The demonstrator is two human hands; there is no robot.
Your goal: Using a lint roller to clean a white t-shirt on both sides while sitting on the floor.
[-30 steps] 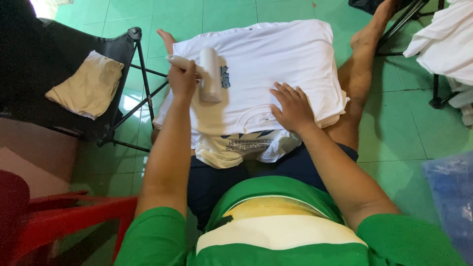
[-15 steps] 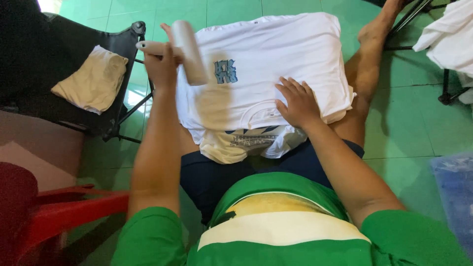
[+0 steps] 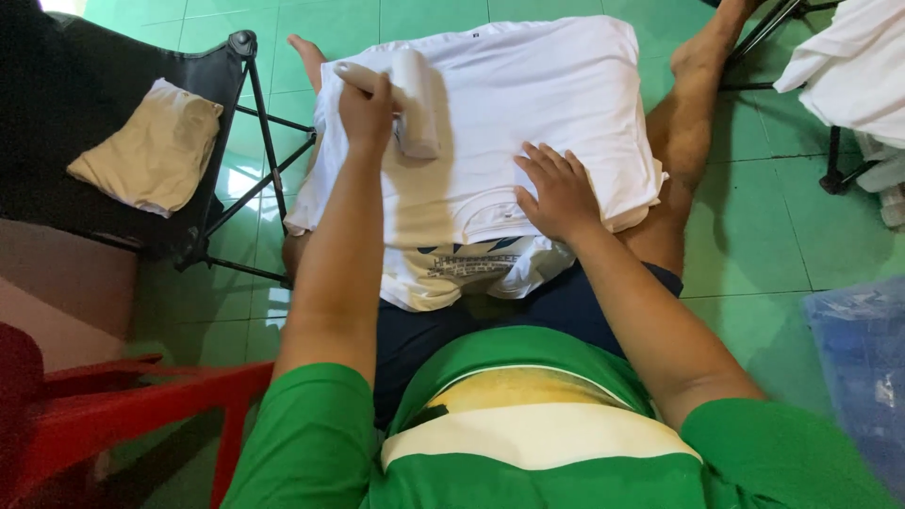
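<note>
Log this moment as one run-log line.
left hand: grips white lint roller, on white T-shirt | right hand: flat on shirt, near collar | shirt: across lap | beside: tan folded cloth on black folding chair

Shirt stack on lap; roller on stack; folding chair left, folded cloth on it.

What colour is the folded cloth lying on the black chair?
The folded cloth is tan or beige, lying on the black chair; the head view shows it.
</note>
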